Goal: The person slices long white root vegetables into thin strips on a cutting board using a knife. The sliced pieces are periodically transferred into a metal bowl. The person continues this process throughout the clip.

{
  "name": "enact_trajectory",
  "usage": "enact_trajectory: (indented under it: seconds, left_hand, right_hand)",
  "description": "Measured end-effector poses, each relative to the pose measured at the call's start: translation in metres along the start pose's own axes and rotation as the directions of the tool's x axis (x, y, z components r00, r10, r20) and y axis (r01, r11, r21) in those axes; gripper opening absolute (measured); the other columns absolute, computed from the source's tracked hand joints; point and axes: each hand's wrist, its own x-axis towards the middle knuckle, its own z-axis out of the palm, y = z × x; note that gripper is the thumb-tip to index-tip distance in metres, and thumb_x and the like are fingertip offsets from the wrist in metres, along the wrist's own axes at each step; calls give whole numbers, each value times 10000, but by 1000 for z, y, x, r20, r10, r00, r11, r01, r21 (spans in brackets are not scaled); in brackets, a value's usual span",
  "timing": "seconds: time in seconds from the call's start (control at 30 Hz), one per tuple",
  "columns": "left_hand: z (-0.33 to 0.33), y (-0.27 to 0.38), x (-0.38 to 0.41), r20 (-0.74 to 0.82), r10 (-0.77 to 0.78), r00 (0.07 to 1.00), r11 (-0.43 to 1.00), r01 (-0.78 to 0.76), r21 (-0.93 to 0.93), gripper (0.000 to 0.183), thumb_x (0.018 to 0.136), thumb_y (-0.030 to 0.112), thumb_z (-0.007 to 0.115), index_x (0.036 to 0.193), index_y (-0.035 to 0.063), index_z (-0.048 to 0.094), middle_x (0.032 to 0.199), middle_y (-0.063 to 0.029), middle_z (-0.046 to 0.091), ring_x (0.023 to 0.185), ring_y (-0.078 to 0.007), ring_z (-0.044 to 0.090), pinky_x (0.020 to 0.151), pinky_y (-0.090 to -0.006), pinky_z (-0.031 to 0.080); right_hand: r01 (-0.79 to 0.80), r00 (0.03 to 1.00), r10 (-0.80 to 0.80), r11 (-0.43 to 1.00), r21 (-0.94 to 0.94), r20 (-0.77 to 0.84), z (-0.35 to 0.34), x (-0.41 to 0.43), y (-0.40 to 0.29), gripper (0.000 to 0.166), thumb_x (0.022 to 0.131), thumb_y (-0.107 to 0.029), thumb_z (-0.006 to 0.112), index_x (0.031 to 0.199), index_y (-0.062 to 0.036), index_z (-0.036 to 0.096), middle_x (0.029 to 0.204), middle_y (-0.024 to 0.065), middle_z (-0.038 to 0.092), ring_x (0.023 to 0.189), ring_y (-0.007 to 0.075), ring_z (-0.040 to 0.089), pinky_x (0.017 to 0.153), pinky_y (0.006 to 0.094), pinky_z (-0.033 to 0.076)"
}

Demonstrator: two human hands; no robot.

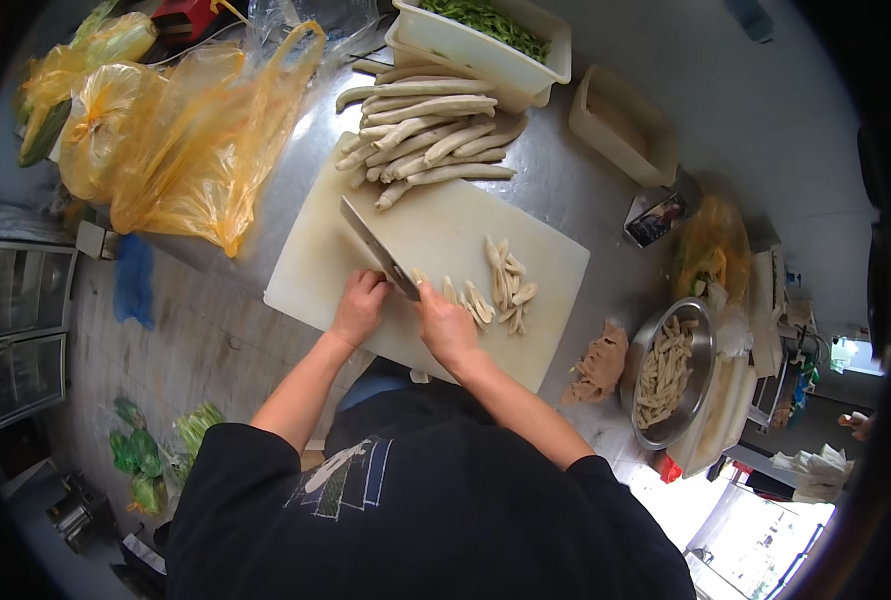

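Note:
My right hand (448, 326) grips a cleaver (376, 247) at its handle end, over a white cutting board (318, 247). On the board beside the blade, my left hand (361, 304) has its fingers bent; whatever lies under them is hidden. Cut pieces of a pale, long vegetable (478, 304) lie just past my right hand, and a further small heap of pieces (511, 285) is to their right. Across the board's far edge and the metal table is a pile of whole pale, long vegetables (438, 135).
Yellow plastic bags (198, 150) cover the table's left part. White tubs, one with green leaves (490, 26), stand behind the pile. An empty-looking tub (622, 127), a phone (657, 219), crumpled brown material (599, 364) and a steel bowl of cut pieces (667, 375) are at the right.

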Motion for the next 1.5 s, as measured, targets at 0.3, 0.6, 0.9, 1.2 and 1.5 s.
enact_trajectory:
  seconds: [0.3,0.6,0.9,1.2,1.5]
  left_hand:
    - [-1,-2,2,-63,-6,998,1000,6,-8,158,751,2,570,889,34,639,957,-116,610,940,-308,554,841,-383,483]
    - [-5,-3,-1,-97,-60,993,998,56,-38,153,730,-25,576,862,23,635,943,-113,612,953,-303,565,832,-374,499]
    - [-5,-6,0,-76,-44,996,998,41,-38,124,738,-23,577,839,29,626,928,-110,613,923,-300,572,817,-381,499]
    - [-6,23,21,-192,-250,949,945,196,-261,154,778,-97,566,879,14,600,1006,-143,613,922,-339,590,801,-387,496]
    - [-45,-21,203,-234,-77,969,974,23,-225,136,798,-66,603,899,23,617,963,-136,635,931,-325,615,809,-396,497]
  right_hand:
    - [5,994,3,997,-75,106,-2,7,-7,167,918,-138,550,1020,-37,464,870,198,651,735,420,636,611,519,505]
    - [35,995,-39,999,40,93,-33,-8,-12,107,931,-108,487,996,-34,447,848,209,641,747,422,644,625,529,506]
    - [41,998,-45,997,71,53,2,31,-13,230,901,-143,604,1026,-24,452,809,232,651,747,456,626,622,526,506]
    - [-127,967,187,942,312,-171,-25,-22,24,205,897,-126,610,1014,-30,471,805,229,644,750,445,628,629,519,495]
    - [2,987,-33,981,194,160,-21,-69,26,218,907,-159,613,978,-37,447,827,227,638,740,440,620,615,513,486]
